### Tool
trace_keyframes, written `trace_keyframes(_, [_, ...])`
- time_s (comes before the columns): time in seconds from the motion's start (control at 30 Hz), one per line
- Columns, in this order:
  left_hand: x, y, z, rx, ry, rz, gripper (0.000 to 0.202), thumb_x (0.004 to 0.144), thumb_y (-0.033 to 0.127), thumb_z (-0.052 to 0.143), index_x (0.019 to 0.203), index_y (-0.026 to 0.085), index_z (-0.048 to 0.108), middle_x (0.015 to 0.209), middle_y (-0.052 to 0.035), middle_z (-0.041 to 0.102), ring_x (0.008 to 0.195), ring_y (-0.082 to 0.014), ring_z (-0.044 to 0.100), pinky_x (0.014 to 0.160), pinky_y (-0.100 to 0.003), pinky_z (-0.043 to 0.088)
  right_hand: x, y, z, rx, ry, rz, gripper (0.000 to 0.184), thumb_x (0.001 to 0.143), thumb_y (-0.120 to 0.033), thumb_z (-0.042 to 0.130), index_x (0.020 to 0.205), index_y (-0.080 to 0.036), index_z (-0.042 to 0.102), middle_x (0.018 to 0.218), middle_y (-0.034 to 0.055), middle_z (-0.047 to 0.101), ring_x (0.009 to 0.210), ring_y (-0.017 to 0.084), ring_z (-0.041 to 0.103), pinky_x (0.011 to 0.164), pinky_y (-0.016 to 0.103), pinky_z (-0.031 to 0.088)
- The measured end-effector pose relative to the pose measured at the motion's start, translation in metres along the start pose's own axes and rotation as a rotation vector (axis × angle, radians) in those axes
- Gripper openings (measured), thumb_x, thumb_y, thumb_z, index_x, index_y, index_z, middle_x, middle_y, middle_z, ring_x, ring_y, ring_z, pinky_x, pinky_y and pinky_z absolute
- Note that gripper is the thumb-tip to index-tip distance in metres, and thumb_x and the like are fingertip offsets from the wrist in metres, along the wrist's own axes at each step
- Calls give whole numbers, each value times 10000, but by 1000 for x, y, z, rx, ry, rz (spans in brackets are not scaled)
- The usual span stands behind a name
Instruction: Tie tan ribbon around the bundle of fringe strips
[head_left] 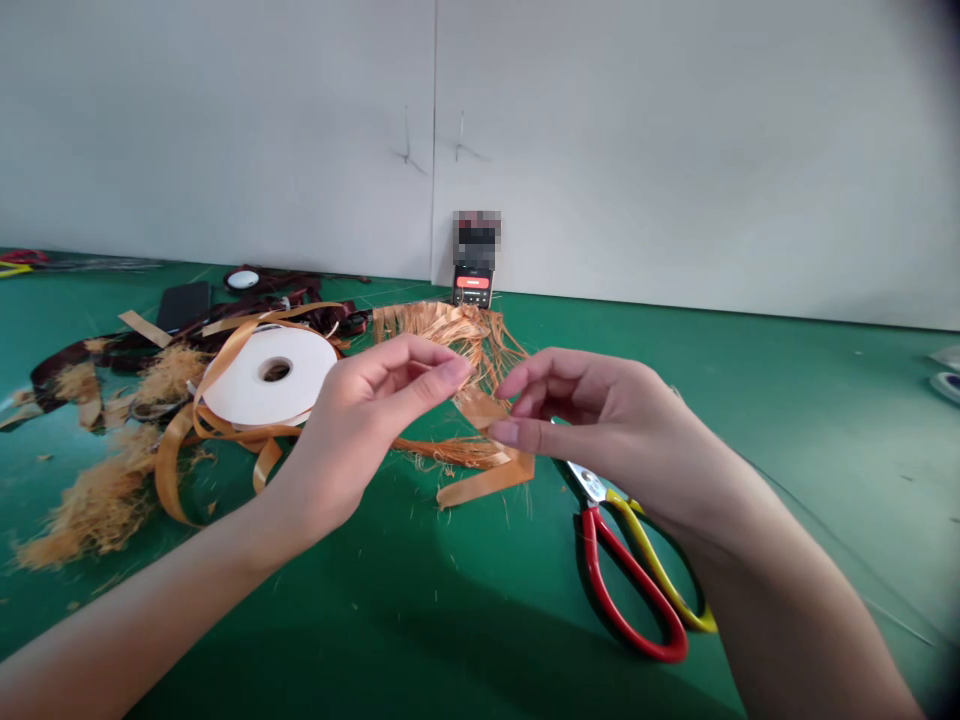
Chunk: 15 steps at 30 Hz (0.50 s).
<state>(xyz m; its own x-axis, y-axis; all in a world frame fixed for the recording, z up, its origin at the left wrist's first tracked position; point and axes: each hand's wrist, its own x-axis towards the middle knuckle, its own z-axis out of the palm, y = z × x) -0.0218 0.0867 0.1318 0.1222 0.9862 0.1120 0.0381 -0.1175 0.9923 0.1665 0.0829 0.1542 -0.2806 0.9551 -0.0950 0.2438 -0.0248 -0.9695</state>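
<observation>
**Left hand** (352,430) and **right hand** (600,430) are curving together over a frayed orange ribbon (487,478) lying on the green desk (825,420); whether either grip is clenching it cannot be told. A white ribbon spool (262,375) is lying left, red-and-yellow scissors (626,590) right.

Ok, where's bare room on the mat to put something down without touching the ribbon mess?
Widest bare green mat lies right of the red-and-yellow-handled scissors, back to the white wall. A smaller patch sits below the frayed orange ribbon, left of the scissors. Crowded: the left side, around the white ribbon spool and orange fibre tufts.
</observation>
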Motion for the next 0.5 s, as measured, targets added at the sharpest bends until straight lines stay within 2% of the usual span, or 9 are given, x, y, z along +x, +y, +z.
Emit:
trace_keyframes(0.07, [1,0,-1,-32,-14,-5,144,822,369,703,889,241,702,929,8,682,886,-127,600,760,-193,484,0,1,-1,32,7,8,230,649,-190,810,822,-206,659,668,-34,635,638,98,591,591,224,486])
trace_keyframes(0.17, [1,0,0,-40,-72,-39,268,779,336,749,1018,240,678,1063,-16,688,1010,-161,620,803,-215,518,1,2,-1,88,7,16,239,642,-179,817,818,-209,657,684,-36,649,654,95,610,622,220,503])
trace_keyframes(0.3, [1,-2,0,-46,-72,-82,314,762,258,764,1053,224,652,931,-8,706,931,-151,658,786,-217,546,1,3,-1,96,-22,36,239,634,-192,829,794,-219,655,715,-28,688,689,103,644,644,216,515])
trace_keyframes(0.4, [2,-4,-1,-73,-63,-63,333,748,220,776,1051,216,638,931,8,699,911,-129,665,766,-183,555,1,3,-1,47,-58,68,142,705,-263,789,746,-216,662,656,-24,657,634,101,609,612,227,508])
trace_keyframes(0.5, [1,-3,0,-75,-57,-37,342,742,207,782,1046,204,625,941,21,689,887,-110,672,742,-157,565,2,5,0,13,-44,24,119,783,-312,723,743,-208,681,662,-23,639,627,94,578,608,224,494])
